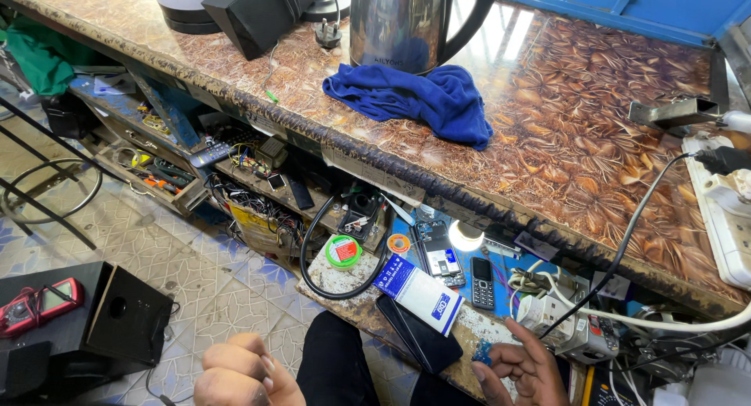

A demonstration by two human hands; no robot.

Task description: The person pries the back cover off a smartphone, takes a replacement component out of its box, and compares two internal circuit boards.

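While the right hand (522,365) hangs over the lower shelf (344,285) under the desk (594,116), its fingers (501,357) are pinched on a small blue part (483,353), which sits just above the shelf's scuffed front edge, beside a dark flat phone (418,332) and a white and blue box (420,294). The left hand (238,371) is curled into a loose fist at the bottom of the view, apart from the shelf, and appears to hold nothing. Judging by this, the work is at an early stage: the part is picked up, yet nothing near it lies opened or connected, and the small keypad phone (483,282) and the green solder reel (343,250) rest untouched. What the blue part is cannot be made out; it is tiny and half covered by the fingertips. The bottom edge cuts off both wrists, so the left palm is hidden. The kettle (399,23) above the blue cloth (418,97) is cropped at the top, and the clutter deeper under the desk is too tangled to tell apart.
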